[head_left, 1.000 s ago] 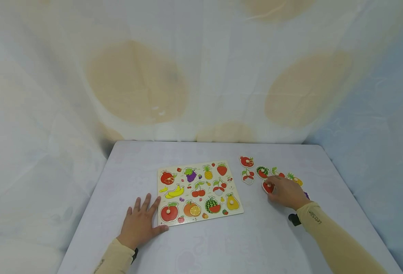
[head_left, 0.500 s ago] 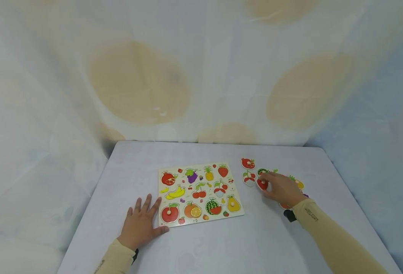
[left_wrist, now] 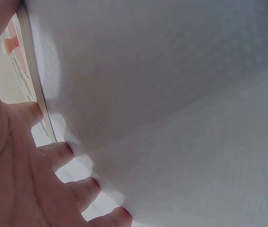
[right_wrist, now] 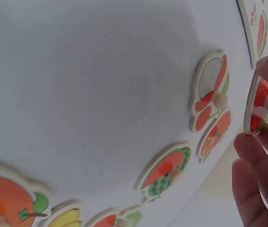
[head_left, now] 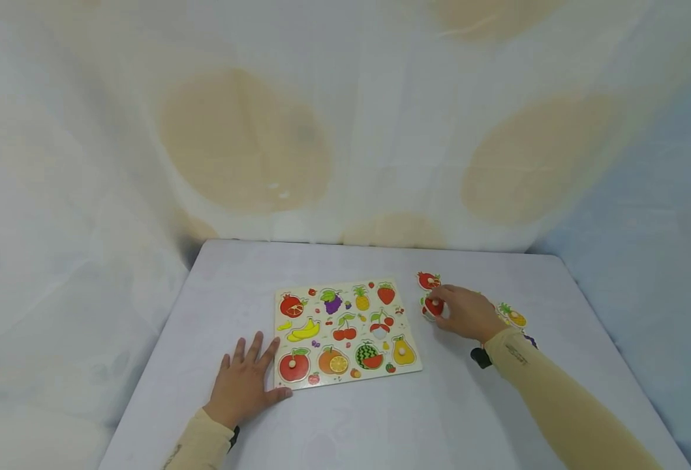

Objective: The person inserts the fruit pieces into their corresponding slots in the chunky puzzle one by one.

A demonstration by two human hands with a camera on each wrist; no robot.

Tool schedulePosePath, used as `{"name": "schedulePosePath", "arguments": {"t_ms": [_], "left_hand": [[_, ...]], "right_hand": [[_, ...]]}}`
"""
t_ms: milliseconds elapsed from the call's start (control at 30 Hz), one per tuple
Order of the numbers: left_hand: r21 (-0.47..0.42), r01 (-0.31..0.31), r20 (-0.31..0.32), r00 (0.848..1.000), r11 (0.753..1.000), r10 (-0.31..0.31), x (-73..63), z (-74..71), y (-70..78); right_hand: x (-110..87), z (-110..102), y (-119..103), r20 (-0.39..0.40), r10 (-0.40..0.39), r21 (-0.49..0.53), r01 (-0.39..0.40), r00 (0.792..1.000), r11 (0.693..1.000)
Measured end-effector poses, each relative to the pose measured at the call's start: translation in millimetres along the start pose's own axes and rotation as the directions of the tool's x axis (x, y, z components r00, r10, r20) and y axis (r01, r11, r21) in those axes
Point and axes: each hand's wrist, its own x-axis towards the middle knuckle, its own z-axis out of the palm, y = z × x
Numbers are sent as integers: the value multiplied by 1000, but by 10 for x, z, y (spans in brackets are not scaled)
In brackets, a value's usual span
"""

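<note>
A strawberry puzzle piece (right_wrist: 256, 106) is pinched by its knob and edge in my right hand (head_left: 468, 316), raised off the table to the right of the fruit puzzle board (head_left: 374, 374). Under it, the lychee-like red-and-white piece (right_wrist: 202, 101) is mostly covered in the head view. My left hand (head_left: 241, 386) lies spread on the table, fingertips and thumb touching the board's left edge. An apple piece (head_left: 294, 369) and a pear piece (head_left: 403, 353) with knobs sit in the board. In the left wrist view the board's side (left_wrist: 33, 71) shows beside the fingers.
Loose pieces lie right of the board: a pomegranate (head_left: 429, 281), a pineapple (head_left: 515, 317), a watermelon (right_wrist: 164, 170), an orange (right_wrist: 6, 196) and bananas (right_wrist: 65, 220). My right forearm hides some of them. Pale fabric walls (head_left: 392, 163) enclose the white table (head_left: 351, 431).
My right hand has lifted the strawberry piece from among the loose pieces and moved it left toward the board. My left hand stays in place at the board's edge.
</note>
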Motion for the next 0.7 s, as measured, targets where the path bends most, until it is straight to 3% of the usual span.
{"name": "schedulePosePath", "arguments": {"t_ms": [700], "left_hand": [[2, -4, -18, 1000, 1000, 4, 15, 49, -24]], "right_hand": [[595, 131, -389, 68, -41, 25, 40, 997, 999]]}}
